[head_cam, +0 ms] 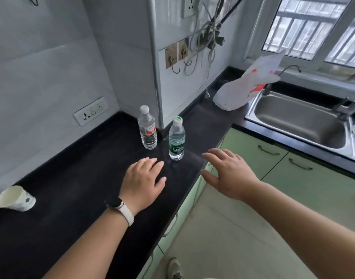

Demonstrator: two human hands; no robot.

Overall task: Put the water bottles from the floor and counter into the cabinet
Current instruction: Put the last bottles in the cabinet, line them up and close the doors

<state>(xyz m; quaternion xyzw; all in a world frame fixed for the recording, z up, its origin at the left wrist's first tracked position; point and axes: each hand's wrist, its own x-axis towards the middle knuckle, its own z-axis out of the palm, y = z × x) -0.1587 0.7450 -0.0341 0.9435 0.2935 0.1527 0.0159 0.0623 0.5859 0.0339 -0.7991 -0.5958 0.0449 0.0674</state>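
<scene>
Two clear water bottles stand upright on the black counter [76, 178]. The red-labelled bottle [147, 127] is nearer the wall; the green-labelled bottle [176, 138] stands to its right, closer to the counter's front edge. My left hand [143, 181] hovers open just short of the green-labelled bottle, fingers pointing at it. My right hand [230, 172] is open too, fingers spread, to the right of that bottle and over the counter edge. Neither hand touches a bottle. Pale green cabinet doors [273, 160] below the counter are closed.
A white paper cup [15, 199] lies on its side at the counter's left. A white plastic bag [247, 85] sits beside the steel sink [301, 121] at the back right. Hooks and cables hang on the wall behind. My shoe [175, 267] shows on the floor.
</scene>
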